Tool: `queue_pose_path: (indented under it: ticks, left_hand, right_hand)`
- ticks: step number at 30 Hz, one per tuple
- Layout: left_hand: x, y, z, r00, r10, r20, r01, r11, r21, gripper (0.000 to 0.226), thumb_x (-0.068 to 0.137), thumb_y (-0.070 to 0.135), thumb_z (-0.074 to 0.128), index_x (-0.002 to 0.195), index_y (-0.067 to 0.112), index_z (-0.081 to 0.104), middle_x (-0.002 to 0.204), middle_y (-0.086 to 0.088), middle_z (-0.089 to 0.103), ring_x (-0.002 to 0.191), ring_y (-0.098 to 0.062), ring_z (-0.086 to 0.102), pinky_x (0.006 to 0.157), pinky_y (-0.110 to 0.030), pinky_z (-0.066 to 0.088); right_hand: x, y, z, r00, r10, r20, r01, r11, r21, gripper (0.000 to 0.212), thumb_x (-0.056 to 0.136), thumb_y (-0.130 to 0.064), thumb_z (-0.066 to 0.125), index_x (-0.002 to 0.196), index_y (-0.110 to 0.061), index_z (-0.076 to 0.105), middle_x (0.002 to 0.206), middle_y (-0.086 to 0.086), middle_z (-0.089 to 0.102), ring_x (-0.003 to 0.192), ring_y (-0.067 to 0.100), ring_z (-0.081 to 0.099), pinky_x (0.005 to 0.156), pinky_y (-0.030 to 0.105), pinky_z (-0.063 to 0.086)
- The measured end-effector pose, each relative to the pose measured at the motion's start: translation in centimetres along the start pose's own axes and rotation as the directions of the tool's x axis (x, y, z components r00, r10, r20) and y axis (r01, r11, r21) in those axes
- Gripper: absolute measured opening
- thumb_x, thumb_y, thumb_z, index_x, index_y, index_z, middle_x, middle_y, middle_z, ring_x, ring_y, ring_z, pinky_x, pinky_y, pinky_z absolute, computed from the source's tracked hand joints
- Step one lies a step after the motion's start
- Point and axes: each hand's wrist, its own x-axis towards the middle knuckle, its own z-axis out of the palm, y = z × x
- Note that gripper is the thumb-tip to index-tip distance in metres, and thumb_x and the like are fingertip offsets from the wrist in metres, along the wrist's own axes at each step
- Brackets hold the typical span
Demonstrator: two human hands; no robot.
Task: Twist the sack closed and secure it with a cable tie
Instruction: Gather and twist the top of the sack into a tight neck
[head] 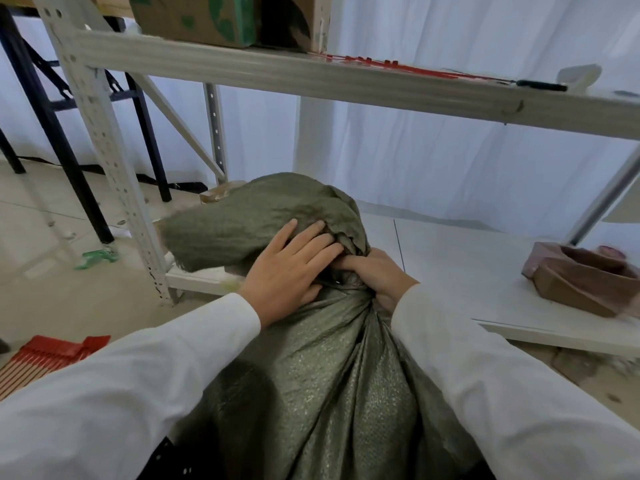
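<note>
sleeves: long, white, plain | cuffs: at wrists | hands: bare, no gloves

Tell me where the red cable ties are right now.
In the head view, loose red cable ties lie on the upper shelf, above the sack; another bundle lies on the floor at lower left.
</note>
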Motion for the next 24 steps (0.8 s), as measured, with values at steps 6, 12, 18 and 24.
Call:
queue_pose_path:
  ticks: [6,12,18,24]
  left_hand:
    - [0.4,-0.3,0.7,0.998,0.068,0.017,-0.069,0.991,0.113,0.090,0.062,0.053,0.068,0.138,0.020,0.032,0.140,-0.001,0.050,0.137,-0.025,0.027,0.111,-0.047,0.017]
    - [1.7,-0.6,0.1,0.982,0.172,-0.081,-0.163,0.981,0.106,0.083,0.067,0.055,0.061,0.137,0.020,0.033,0.139,-0.002,0.050,0.137,-0.024,0.023,0.113,-0.046,0.008]
    - [2.4,-0.5,-0.8,0.975,0.134,-0.178,-0.138,0.990,-0.010,0.055,0.078,0.036,0.044,0.132,0.023,0.039,0.134,-0.001,0.055,0.136,-0.022,0.027,0.111,-0.049,0.018]
    - [1.5,-1.1,0.0,0.977,0.147,-0.152,-0.132,0.985,0.107,0.078,0.067,0.036,0.068,0.136,0.026,0.033,0.141,0.002,0.043,0.137,-0.023,0.023,0.113,-0.046,0.006]
  right_hand:
    - [-1.2,-0.3,-0.9,0.980,0.021,0.200,-0.024,1.000,0.011,0.025,0.081,0.001,0.063,0.106,-0.002,0.067,0.107,0.020,0.069,0.095,0.030,0.067,0.085,0.038,0.055]
    - [-2.4,0.1,-1.7,0.974,-0.076,0.212,0.041,0.985,0.167,0.025,0.083,0.003,0.060,0.106,-0.002,0.065,0.104,0.021,0.068,0.092,0.029,0.067,0.081,0.038,0.056]
    - [-2.5,0.1,-0.9,0.985,-0.157,0.068,0.127,0.939,0.319,0.021,0.083,0.007,0.054,0.097,-0.004,0.067,0.088,0.018,0.070,0.079,0.028,0.068,0.074,0.039,0.057]
    - [-2.3,0.1,-0.7,0.982,-0.037,0.184,-0.014,0.964,0.267,0.030,0.081,-0.005,0.057,0.109,0.005,0.062,0.106,0.028,0.064,0.094,0.035,0.064,0.090,0.047,0.051]
